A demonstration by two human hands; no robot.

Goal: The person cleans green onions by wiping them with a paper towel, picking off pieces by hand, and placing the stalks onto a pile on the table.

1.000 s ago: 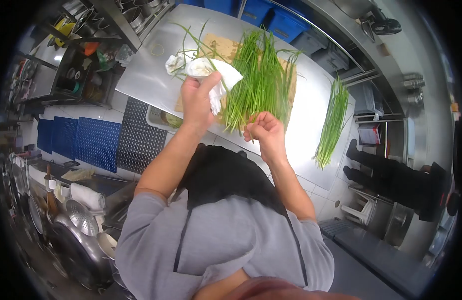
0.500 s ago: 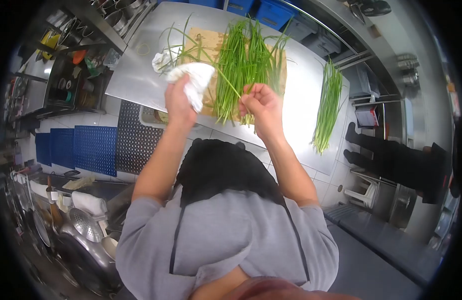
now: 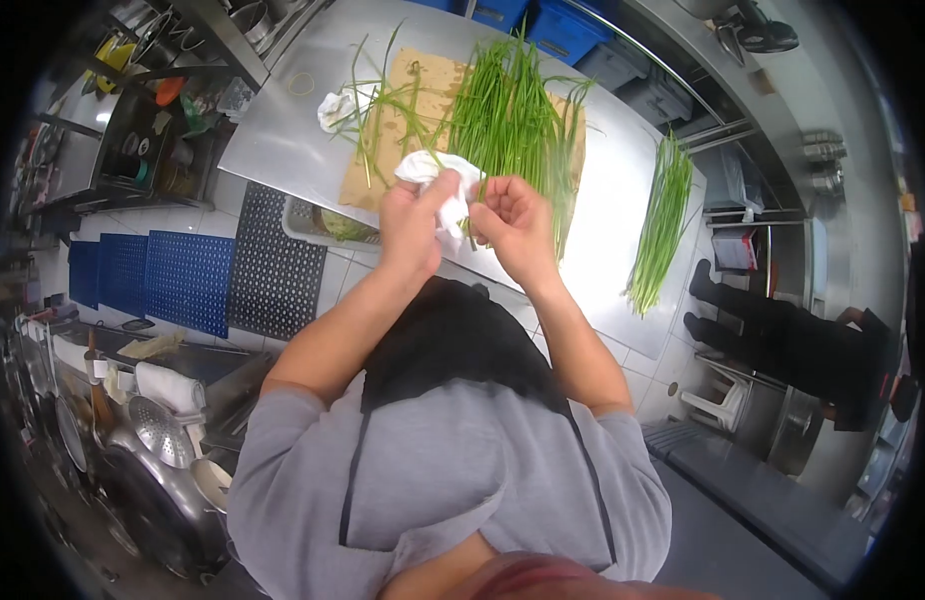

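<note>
My left hand is closed around a white cloth, bunched in front of the greens. Right beside it, my right hand pinches a thin green chive stalk whose lower end shows against the cloth. A large pile of long green chives lies just beyond both hands on a flattened brown cardboard sheet. Several loose stalks are scattered on the left of the sheet, partly over a second crumpled white cloth. My fingers hide most of the pinched stalk.
The steel table also carries a separate chive bunch at its right side. Below the near edge sits a tray with leafy greens. A person in dark clothing stands at right. Blue bins line the far side.
My two hands have come together: the left moved right with the cloth, and the cloth now meets the stalk in my right hand. The view has shifted slightly.
</note>
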